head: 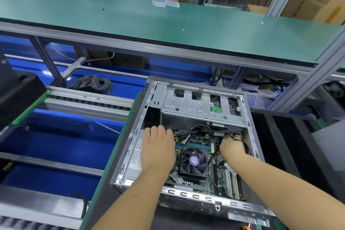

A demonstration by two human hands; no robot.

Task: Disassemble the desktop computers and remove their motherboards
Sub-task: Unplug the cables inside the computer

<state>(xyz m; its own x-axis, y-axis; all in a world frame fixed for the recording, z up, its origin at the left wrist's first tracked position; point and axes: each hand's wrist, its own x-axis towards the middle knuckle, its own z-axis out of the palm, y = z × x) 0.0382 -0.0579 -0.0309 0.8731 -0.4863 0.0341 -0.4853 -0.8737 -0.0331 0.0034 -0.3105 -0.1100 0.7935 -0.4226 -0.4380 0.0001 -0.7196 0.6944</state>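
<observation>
- Two hands work inside the open desktop case (250, 129), which lies on its side on the dark mat (280, 136) at about 5 o'clock of the view.
- At 9 o'clock of the case, the left hand (157, 145) lies flat on the power supply (135, 157), palm down. Its fingers are fairly straight and reach toward the cable bundle (197, 129); whether the fingertips hold anything I cannot tell. If this hand only presses and then slips, the case may shift on the mat.
- In the middle, the motherboard (214, 175) is still in the floor of the case, with the cooler fan (194, 160) on top and the memory slots (194, 145) at 12 o'clock of the fan. It seems to be still connected by wires, so the task is at an early step, in my judgement.
- At 2 o'clock of the fan, the right hand (232, 145) has its fingers curled around some dark cables (240, 136) under the drive cage (203, 104). I think it is unplugging a connector.
- Risks: a pull on the wires and not on the plug can tear them or bend the board; a sudden release can throw the knuckles against the sharp metal edge of the cage; a latch not pressed will hold the plug.
</observation>
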